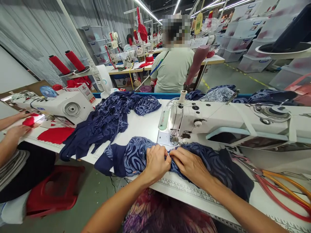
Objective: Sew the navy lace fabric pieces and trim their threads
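A dark blue patterned fabric piece (136, 155) lies on the white sewing table (145, 124) in front of a white sewing machine (218, 121). My left hand (156, 161) pinches a fold of the fabric just below the machine's needle (174, 139). My right hand (189, 163) grips the same fold, and its fingertips touch those of the left hand. The rest of the fabric spreads right under my right forearm.
A heap of navy fabric (107, 121) lies at the table's left. Scissors with orange and red handles (279, 184) rest at the right. At the left a co-worker's hands (19, 129) hold red cloth at another machine (63, 106). A person in a green shirt (173, 69) sits beyond.
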The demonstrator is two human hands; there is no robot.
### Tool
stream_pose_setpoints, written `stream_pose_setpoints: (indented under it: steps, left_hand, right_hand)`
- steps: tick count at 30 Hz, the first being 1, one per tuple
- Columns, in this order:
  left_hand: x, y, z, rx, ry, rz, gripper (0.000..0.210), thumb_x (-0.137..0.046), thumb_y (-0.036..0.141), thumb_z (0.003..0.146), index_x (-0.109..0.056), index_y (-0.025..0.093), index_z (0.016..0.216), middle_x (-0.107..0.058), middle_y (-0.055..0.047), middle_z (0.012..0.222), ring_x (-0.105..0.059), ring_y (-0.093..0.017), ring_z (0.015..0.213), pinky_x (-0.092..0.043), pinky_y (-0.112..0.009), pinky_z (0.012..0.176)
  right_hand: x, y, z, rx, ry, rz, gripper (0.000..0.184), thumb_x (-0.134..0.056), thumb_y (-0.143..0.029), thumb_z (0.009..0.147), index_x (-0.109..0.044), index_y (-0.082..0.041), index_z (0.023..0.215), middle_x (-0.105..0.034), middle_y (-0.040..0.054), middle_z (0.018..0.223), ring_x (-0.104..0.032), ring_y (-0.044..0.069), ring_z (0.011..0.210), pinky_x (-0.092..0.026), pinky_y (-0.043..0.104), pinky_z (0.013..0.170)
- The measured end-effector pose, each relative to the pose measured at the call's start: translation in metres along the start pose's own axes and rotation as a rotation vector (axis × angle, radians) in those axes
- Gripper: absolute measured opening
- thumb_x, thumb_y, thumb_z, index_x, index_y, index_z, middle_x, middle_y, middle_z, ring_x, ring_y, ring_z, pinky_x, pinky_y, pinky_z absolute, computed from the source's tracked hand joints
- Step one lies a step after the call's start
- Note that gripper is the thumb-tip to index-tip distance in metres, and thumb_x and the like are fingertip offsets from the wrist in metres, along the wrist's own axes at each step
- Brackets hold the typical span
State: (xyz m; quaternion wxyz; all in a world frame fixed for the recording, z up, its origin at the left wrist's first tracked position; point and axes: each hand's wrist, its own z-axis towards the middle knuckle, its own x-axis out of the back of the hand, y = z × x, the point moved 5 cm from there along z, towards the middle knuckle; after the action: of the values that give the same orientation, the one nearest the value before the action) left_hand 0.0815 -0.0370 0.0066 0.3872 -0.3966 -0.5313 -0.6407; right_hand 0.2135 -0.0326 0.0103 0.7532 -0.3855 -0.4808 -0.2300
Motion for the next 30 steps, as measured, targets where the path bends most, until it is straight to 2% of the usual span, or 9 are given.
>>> stream_pose_setpoints:
  steps: [4, 10, 12, 15, 18, 22, 25, 30]
  left_hand:
    - [0.0, 0.002, -0.001, 0.001, 0.033, 0.027, 0.006, -0.053, 0.021, 0.086, -0.053, 0.02, 0.08, -0.061, -0.001, 0.085, -0.056, -0.02, 0.086, -0.035, -0.035, 0.075]
    - [0.002, 0.001, -0.006, -0.001, 0.094, 0.049, 0.005, -0.055, 0.02, 0.086, -0.055, 0.02, 0.081, -0.06, -0.001, 0.082, -0.056, -0.019, 0.082, -0.037, -0.035, 0.074]
    - [0.005, 0.003, -0.008, -0.073, 0.153, 0.058, 0.002, -0.059, 0.021, 0.085, -0.059, 0.021, 0.087, -0.062, -0.002, 0.09, -0.056, -0.02, 0.087, -0.039, -0.036, 0.077]
    - [0.007, 0.009, -0.013, -0.312, 0.262, 0.091, 0.008, -0.059, 0.017, 0.087, -0.064, 0.023, 0.091, -0.065, -0.003, 0.103, -0.057, -0.02, 0.099, -0.04, -0.043, 0.093]
    - [0.004, 0.012, -0.019, -0.485, 0.301, 0.116, 0.013, -0.053, 0.014, 0.09, -0.065, 0.021, 0.089, -0.069, -0.001, 0.094, -0.059, -0.019, 0.1, -0.026, -0.052, 0.113]
    - [0.003, 0.006, -0.027, -0.519, 0.298, 0.118, 0.018, -0.053, 0.015, 0.09, -0.066, 0.02, 0.102, -0.071, -0.001, 0.098, -0.058, -0.02, 0.113, -0.006, -0.06, 0.12]
    - [0.004, 0.0, -0.031, -0.494, 0.315, 0.122, 0.022, -0.055, 0.017, 0.089, -0.066, 0.02, 0.108, -0.072, -0.002, 0.108, -0.056, -0.022, 0.119, -0.002, -0.06, 0.121]
    - [0.004, -0.001, -0.034, -0.525, 0.318, 0.136, 0.024, -0.054, 0.015, 0.09, -0.066, 0.02, 0.11, -0.072, -0.001, 0.11, -0.056, -0.022, 0.121, -0.001, -0.06, 0.121]
  right_hand:
    - [0.005, -0.005, -0.006, 0.138, -0.013, -0.24, 0.024, -0.042, -0.008, 0.092, -0.062, -0.021, 0.089, -0.059, 0.0033, 0.079, -0.052, 0.017, 0.072, -0.034, 0.028, 0.057]
    - [0.008, 0.0, -0.011, 0.177, 0.038, -0.263, 0.022, -0.049, -0.007, 0.091, -0.065, -0.021, 0.097, -0.059, 0.0012, 0.075, -0.052, 0.017, 0.071, -0.036, 0.03, 0.058]
    - [0.008, 0.0, -0.011, 0.186, 0.06, -0.273, 0.022, -0.05, -0.006, 0.09, -0.065, -0.02, 0.096, -0.059, 0.0015, 0.075, -0.053, 0.018, 0.071, -0.038, 0.03, 0.059]
    - [0.009, -0.006, -0.011, 0.264, 0.141, -0.31, 0.024, -0.047, -0.004, 0.09, -0.066, -0.017, 0.098, -0.065, 0.0066, 0.092, -0.057, 0.021, 0.085, -0.044, 0.032, 0.068]
    - [0.008, -0.011, -0.012, 0.407, 0.234, -0.286, 0.029, -0.041, -0.001, 0.092, -0.065, -0.012, 0.104, -0.066, 0.0114, 0.111, -0.058, 0.023, 0.101, -0.047, 0.036, 0.084]
    - [0.005, -0.005, -0.011, 0.403, 0.207, -0.22, 0.032, -0.04, 0.0, 0.091, -0.066, -0.013, 0.105, -0.069, 0.0097, 0.109, -0.062, 0.022, 0.097, -0.047, 0.037, 0.086]
    - [0.006, -0.001, -0.013, 0.362, 0.161, -0.187, 0.036, -0.04, 0.0, 0.09, -0.065, -0.015, 0.111, -0.069, 0.0079, 0.115, -0.062, 0.021, 0.101, -0.047, 0.038, 0.089]
    - [0.01, -0.003, -0.014, 0.33, 0.118, -0.147, 0.041, -0.04, 0.001, 0.087, -0.064, -0.017, 0.115, -0.068, 0.0077, 0.119, -0.061, 0.021, 0.106, -0.046, 0.038, 0.09]
